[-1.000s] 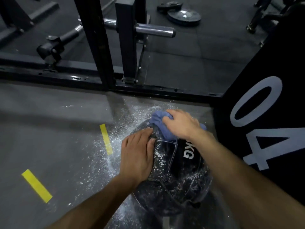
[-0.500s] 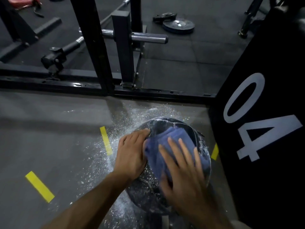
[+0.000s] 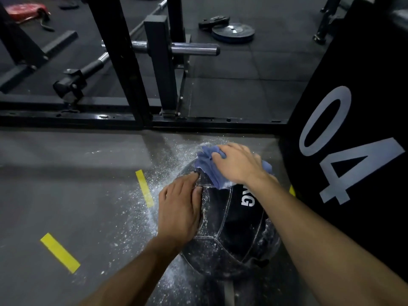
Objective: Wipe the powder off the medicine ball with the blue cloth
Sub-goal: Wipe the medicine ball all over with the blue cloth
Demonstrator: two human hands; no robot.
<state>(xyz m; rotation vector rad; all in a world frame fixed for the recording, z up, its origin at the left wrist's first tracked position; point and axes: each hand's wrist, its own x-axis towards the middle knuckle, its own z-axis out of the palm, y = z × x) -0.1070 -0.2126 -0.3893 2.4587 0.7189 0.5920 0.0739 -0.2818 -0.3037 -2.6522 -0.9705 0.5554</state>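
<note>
I am kneeling over grey floor (image 3: 66,184), with the black rack (image 3: 123,69) running across the far side and a big black box (image 3: 364,107) standing at the right, just beside the ball. The ball (image 3: 234,230) is sitting on the floor in the near middle, and loose powder (image 3: 141,208) is lying scattered round its left and far sides. Two yellow strips (image 3: 144,188) are stuck to the floor at the left; a plate (image 3: 233,33) is lying far off beyond the rack.

My left hand (image 3: 178,210) is resting flat on the ball's left side, fingers straight and together, steadying it. My right hand (image 3: 237,165) is reaching over the ball's far top, fingers curled and gripping the bunched cloth (image 3: 206,165) against the surface.

What could go wrong, as I judge it: the ball is round and sitting on a dusted floor, so a hard push with the cloth could be rolling it away from me or toward the box if my left hand is slackening. Specks are still showing along the seams and the near lower side, so I am far from finished, and rolling the ball through the powder on the floor would be dirtying it again. The cloth is bunched, so little of it is touching, and it may be smearing rather than lifting.

Writing: white letters "KG" are showing on the ball beside my right wrist, with anything ahead of them hidden. The box is carrying a large white "04".
</note>
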